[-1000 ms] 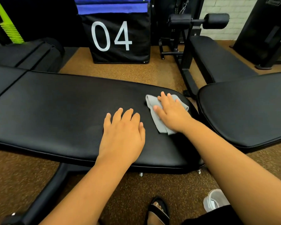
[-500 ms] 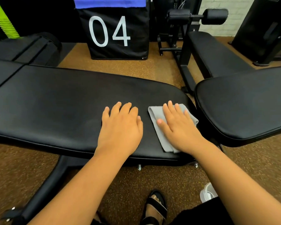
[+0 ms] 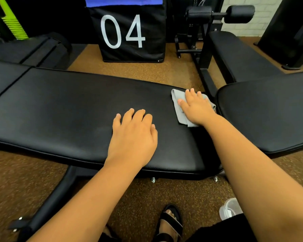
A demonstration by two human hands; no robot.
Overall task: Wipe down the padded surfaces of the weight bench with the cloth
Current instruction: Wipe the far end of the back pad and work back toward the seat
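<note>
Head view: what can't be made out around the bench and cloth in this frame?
- Cloth: its middle is hidden under the right hand.
- Bench pad: its left end is cut off by the frame edge.
- Clear container on the floor: mostly hidden by the right forearm; contents unreadable.
- Left hand covers the pad beneath.

On the surface (image 3: 59, 109) the left hand (image 3: 132, 137) lies left of the cloth (image 3: 177, 105); the right hand (image 3: 197, 109) rests on the cloth

White numerals "04" stand on the black box (image 3: 132, 32), apparently a padded plyo block.
</note>
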